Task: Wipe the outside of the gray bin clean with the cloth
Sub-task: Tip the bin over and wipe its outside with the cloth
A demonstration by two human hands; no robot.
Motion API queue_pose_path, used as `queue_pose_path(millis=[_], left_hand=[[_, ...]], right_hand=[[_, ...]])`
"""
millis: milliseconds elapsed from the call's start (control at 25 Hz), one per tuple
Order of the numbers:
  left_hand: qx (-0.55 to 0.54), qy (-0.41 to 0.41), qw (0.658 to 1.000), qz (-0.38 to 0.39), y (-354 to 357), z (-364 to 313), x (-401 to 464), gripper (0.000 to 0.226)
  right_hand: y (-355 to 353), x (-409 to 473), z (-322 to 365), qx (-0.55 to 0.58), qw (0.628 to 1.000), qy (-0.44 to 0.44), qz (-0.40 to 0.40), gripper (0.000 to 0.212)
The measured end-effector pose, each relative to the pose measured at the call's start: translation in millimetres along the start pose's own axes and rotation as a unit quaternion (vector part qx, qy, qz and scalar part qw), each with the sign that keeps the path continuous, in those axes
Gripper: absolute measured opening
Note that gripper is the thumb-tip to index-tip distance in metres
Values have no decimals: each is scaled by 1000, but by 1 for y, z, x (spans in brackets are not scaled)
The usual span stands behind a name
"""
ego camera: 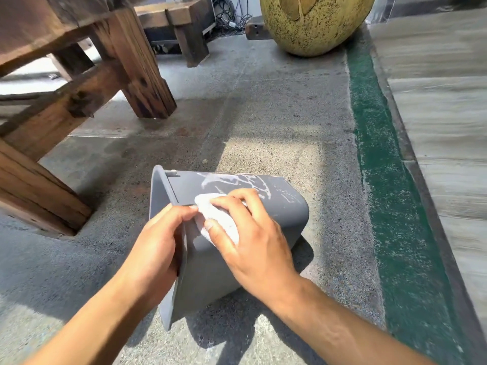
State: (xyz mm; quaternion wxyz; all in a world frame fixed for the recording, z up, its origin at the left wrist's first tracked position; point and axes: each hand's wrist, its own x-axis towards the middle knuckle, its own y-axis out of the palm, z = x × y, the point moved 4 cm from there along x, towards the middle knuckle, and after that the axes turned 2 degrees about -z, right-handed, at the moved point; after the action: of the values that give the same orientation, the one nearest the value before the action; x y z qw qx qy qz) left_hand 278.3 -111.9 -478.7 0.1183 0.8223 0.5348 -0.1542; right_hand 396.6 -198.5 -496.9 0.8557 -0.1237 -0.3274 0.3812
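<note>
While gray bin (276,219) is lying on its side on concrete floor (263,122), mouth facing left, left hand (155,241) is clamping rim, fingers curled over edge. Right hand (253,238) is pressing bunched white cloth (218,219) onto upper wall near rim, fingers bent over it. White streaks (237,183) are remaining on far side. Risks: bin rocking or sliding on rounded wall if rim hold is slackening; cloth smearing residue; streaks beyond cloth going missed. Bin interior: facing away, contents not visible.
</note>
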Motion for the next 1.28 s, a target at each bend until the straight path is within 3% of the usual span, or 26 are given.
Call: queue_pose_path(millis=[160,360,520,640,720,840,960,1160,1280], left_hand=[[-21,-30,999,-33,-26,14,3,36],[-41,-59,997,-13,-35,18,-4,73],[-77,-32,996,-36,-28,14,-4,48],[11,11,994,-108,-32,12,0,34],[67,46,987,-139,-36,9,4,31],[91,54,980,-170,-43,4,7,36],[224,122,955,-150,-41,-10,6,26],[369,192,904,-96,-42,-18,0,35],[401,220,886,-72,-43,-19,-7,37]], right_hand=[[-8,8,-57,-101,991,89,11,23],[-37,12,-157,-164,936,310,-25,21],[-37,-4,-175,-72,908,404,-82,20],[-51,4,-148,-65,931,327,-146,16],[-50,19,-114,-55,959,235,-149,14],[-30,30,-50,-16,993,72,-97,13],[-2,24,4,25,999,-22,-15,13],[23,16,26,-62,995,-70,30,12],[8,15,-4,-134,990,-19,30,14]])
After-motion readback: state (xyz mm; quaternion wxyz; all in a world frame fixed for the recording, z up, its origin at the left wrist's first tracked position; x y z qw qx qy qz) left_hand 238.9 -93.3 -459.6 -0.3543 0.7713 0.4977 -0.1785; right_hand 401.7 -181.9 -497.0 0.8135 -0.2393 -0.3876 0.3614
